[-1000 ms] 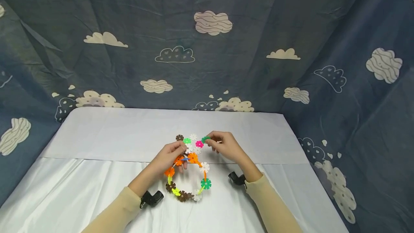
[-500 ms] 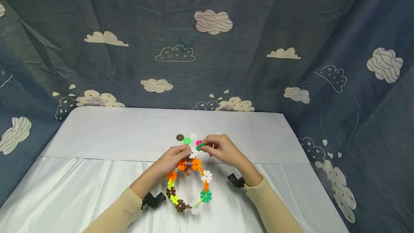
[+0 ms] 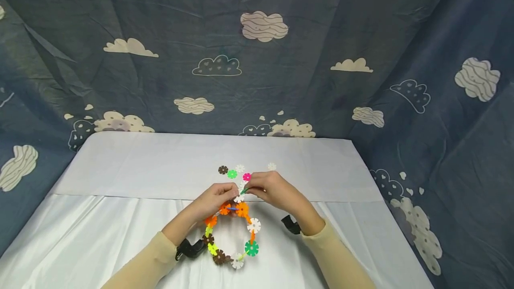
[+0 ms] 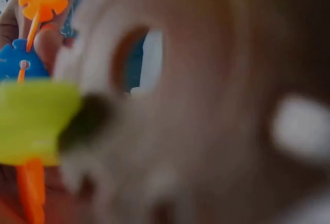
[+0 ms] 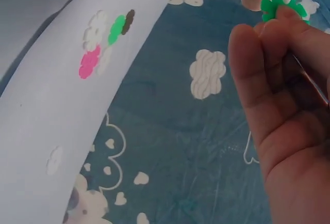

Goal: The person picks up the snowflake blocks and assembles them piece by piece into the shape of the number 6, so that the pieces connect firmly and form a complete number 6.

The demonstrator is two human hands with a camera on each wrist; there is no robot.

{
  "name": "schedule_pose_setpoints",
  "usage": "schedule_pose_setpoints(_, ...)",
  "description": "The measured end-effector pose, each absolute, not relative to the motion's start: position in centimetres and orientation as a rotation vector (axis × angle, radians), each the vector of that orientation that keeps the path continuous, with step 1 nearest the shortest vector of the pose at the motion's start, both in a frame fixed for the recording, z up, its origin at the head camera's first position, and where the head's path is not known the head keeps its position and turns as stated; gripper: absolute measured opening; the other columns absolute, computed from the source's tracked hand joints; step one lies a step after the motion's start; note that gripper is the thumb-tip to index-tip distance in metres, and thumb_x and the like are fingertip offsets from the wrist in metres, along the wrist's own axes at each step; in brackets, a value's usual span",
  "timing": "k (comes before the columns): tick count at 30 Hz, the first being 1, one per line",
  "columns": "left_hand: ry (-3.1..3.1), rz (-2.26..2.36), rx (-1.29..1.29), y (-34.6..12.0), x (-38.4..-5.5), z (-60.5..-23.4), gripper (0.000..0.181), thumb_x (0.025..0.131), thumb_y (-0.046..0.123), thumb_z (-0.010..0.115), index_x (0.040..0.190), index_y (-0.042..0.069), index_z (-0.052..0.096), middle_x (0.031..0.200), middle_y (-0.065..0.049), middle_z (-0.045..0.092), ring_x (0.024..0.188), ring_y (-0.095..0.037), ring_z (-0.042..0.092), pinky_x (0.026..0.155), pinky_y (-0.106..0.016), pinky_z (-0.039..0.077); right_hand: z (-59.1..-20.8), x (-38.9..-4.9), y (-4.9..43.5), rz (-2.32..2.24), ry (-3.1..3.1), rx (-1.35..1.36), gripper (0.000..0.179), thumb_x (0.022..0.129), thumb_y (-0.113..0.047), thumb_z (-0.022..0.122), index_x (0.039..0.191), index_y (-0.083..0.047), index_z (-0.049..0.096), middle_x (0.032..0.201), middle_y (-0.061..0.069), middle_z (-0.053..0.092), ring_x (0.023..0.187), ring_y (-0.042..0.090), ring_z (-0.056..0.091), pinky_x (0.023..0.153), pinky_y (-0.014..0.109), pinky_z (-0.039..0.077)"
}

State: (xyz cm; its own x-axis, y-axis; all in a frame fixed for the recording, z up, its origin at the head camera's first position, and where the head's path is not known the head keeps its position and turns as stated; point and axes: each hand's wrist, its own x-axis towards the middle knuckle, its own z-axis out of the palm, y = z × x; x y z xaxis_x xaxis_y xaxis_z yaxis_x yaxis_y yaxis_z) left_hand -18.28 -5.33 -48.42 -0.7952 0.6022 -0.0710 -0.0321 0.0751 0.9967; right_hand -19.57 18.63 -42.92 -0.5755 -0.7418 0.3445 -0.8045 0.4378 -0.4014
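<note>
In the head view, a ring of linked plastic snowflake discs (image 3: 242,210) in orange, white, green, brown and yellow hangs from my left hand (image 3: 214,200), whose thumb and fingers grip its upper left part. A white disc (image 3: 238,198) sticks up at the top of the ring. My right hand (image 3: 277,191) pinches a green snowflake disc (image 5: 270,4), seen edge-on against that white disc in the head view. Up close in the left wrist view, a blurred brown disc (image 4: 206,105) covers much of the picture, beside a yellow disc (image 4: 36,121) and a blue disc (image 4: 23,64).
Beyond the hands, loose discs lie on the white table (image 3: 140,164): brown (image 3: 222,170), light green (image 3: 232,174), white (image 3: 239,168) and pink (image 3: 246,176). Another white disc (image 3: 271,166) lies farther right. A dark cloud-print cloth (image 3: 297,88) stands behind the table.
My right hand has brought the green disc left and down, from beside the pink disc to the white disc atop the ring. The ring has dropped lower in the head view with my left hand.
</note>
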Motion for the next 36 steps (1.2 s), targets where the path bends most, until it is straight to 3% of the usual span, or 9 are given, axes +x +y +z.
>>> schedule_pose_setpoints(4,1.798,1.834,0.503,-5.1,-18.5,-48.8,0.033,0.116,0.025,0.043,0.107,-0.004,0.056,0.09,-0.003,0.059,0.08,-0.018,0.071,0.078,-0.032,0.064,-43.7,-21.2,19.4,1.013,-2.648,1.204,0.018,0.096,-0.01,0.078,0.114,-0.007,0.08,0.093,0.004,0.076,0.073,0.007,0.066,0.068,0.02,0.059)
schedule_pose_setpoints(7,1.732,1.872,0.395,-5.4,-18.9,-49.4,0.033,0.116,0.024,0.044,0.126,-0.006,0.053,0.092,-0.005,0.066,0.08,-0.018,0.076,0.08,-0.034,0.066,-44.9,-23.1,21.2,1.188,-2.753,0.829,0.027,0.101,-0.015,0.074,0.126,-0.007,0.076,0.096,0.013,0.077,0.068,0.009,0.066,0.063,0.023,0.058)
schedule_pose_setpoints(11,1.628,1.923,0.218,-6.0,-19.2,-50.2,0.044,0.115,0.021,0.042,0.153,-0.002,0.043,0.117,-0.013,0.07,0.08,-0.018,0.077,0.083,-0.033,0.066,-46.7,-25.4,23.7,1.098,-2.935,0.318,0.027,0.105,-0.022,0.068,0.127,-0.007,0.074,0.095,0.016,0.075,0.062,0.013,0.063,0.057,0.026,0.052)
schedule_pose_setpoints(15,1.652,1.909,0.172,-6.4,-19.4,-50.5,0.054,0.115,0.04,0.043,0.156,0.006,0.048,0.15,-0.019,0.052,0.073,-0.02,0.072,0.072,-0.033,0.065,-47.8,-26.9,24.5,0.839,-3.128,0.127,0.039,0.103,-0.032,0.07,0.134,-0.008,0.071,0.104,0.014,0.075,0.075,0.02,0.066,0.068,0.036,0.055)
schedule_pose_setpoints(19,1.777,1.872,0.172,-6.4,-19.5,-50.6,0.057,0.112,0.053,0.046,0.147,0.01,0.058,0.16,-0.017,0.041,0.07,-0.019,0.063,0.059,-0.027,0.056,-48.3,-27.6,23.7,0.622,-3.212,0.112,0.046,0.1,-0.038,0.073,0.138,-0.012,0.069,0.12,0.016,0.077,0.1,0.03,0.07,0.088,0.05,0.058)
schedule_pose_setpoints(22,1.843,1.873,0.181,-6.2,-19.4,-50.7,0.053,0.112,0.048,0.049,0.142,0.007,0.061,0.156,-0.015,0.047,0.084,-0.018,0.06,0.066,-0.025,0.052,-48.6,-27.7,22.9,0.496,-3.215,0.087,0.04,0.098,-0.036,0.075,0.13,-0.012,0.072,0.115,0.013,0.078,0.101,0.031,0.071,0.088,0.052,0.058)
schedule_pose_setpoints(27,1.969,1.82,0.274,-6.1,-19.1,-50.4,0.048,0.111,0.045,0.052,0.137,0.007,0.065,0.149,-0.011,0.057,0.107,-0.021,0.056,0.091,-0.03,0.048,-48.9,-27.3,22.7,0.729,-3.141,0.017,0.023,0.097,-0.029,0.078,0.098,-0.008,0.069,0.082,0.005,0.066,0.075,0.021,0.058,0.067,0.034,0.046)
schedule_pose_setpoints(33,1.858,1.821,0.384,-6.8,-19.1,-49.3,0.059,0.112,0.054,0.046,0.141,0.005,0.063,0.097,-0.007,0.067,0.062,-0.013,0.059,0.06,-0.023,0.053,-46.5,-25.1,21.2,1.424,-2.987,0.319,0.025,0.104,-0.027,0.069,0.1,-0.002,0.071,0.07,0.0,0.055,0.061,0.015,0.049,0.057,0.032,0.044)
schedule_pose_setpoints(36,1.783,1.823,0.445,-7.2,-19.2,-48.7,0.062,0.112,0.054,0.042,0.14,0.003,0.063,0.081,-0.003,0.063,0.057,-0.013,0.057,0.057,-0.024,0.051,-43.8,-22.9,19.3,1.668,-2.871,0.481,0.031,0.107,-0.028,0.064,0.094,0.001,0.068,0.067,0.001,0.054,0.054,0.017,0.047,0.053,0.033,0.044)
